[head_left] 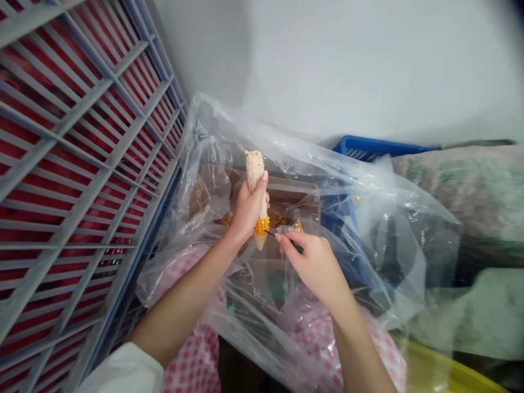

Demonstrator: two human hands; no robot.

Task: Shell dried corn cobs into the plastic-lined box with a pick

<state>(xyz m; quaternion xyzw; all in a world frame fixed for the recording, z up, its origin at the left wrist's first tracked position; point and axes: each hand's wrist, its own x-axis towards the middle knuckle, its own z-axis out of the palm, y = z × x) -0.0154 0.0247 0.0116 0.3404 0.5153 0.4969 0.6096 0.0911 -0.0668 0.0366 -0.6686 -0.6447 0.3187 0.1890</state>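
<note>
Your corn cob [254,170] stands nearly upright inside the clear plastic bag [229,136]. Its upper half is stripped to a pale, pitted, bumpy core, while a band of glossy yellow kernels [262,226] remains near the lower end. Your left hand [248,210] has its grip clamped around the middle of the cob, fingers curled snugly about it. Your right hand [315,267] pinches a small pick [298,246] between thumb and fingers, its grip closed on the green handle. The pick's thin dark tip points at the kernels, right beside them; you can't tell whether it touches.

Inside the bag sits a cardboard box [282,191], with loose golden kernels [278,221] heaped in it below the cob. The thin, crinkled plastic catches the light in soft folds. Left of the bag stands a blue-framed rack [73,180] with red behind its bars. Behind the bag is a blue plastic basket [368,146], and to its right lie bulging sacks [462,191]. Pink gingham cloth [192,360] shows beneath the bag.
</note>
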